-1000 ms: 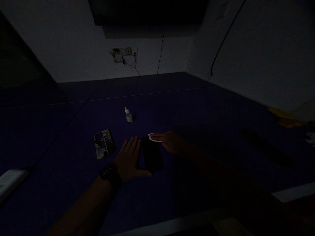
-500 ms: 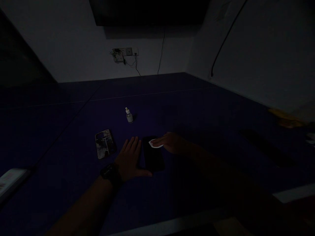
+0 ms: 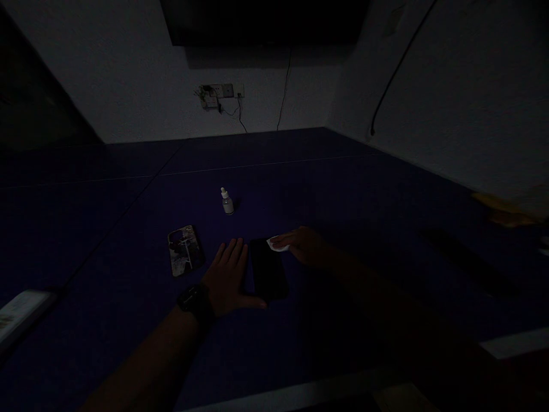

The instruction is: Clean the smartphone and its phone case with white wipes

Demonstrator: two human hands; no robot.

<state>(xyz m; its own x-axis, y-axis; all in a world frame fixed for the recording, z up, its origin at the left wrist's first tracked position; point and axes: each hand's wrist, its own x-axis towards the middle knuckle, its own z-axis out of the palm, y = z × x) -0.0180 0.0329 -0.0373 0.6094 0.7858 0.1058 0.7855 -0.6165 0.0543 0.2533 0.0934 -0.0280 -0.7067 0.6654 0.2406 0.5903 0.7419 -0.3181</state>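
Observation:
A dark smartphone [image 3: 269,272] lies flat on the blue-purple surface [image 3: 274,349]. My left hand [image 3: 227,280] rests palm down along its left side, fingers stretched out and thumb at the lower edge. At the upper right corner of the phone, my right hand [image 3: 302,245] presses a small white wipe [image 3: 278,245] with its fingertips. Left of my left hand sits a patterned phone case [image 3: 184,250]. Farther back stands a small dropper bottle [image 3: 227,202] with a white top, upright.
A white box-like object [image 3: 23,312] lies at the left edge. On the right are a dark flat strip [image 3: 467,260] and something yellow [image 3: 501,206] by the wall. Sockets with cables [image 3: 221,91] and a dark screen [image 3: 266,23] are on the back wall. The room is dim.
My right hand has slid the white wipe a little to the right, toward the phone's upper right corner. My left hand stays in place beside the phone.

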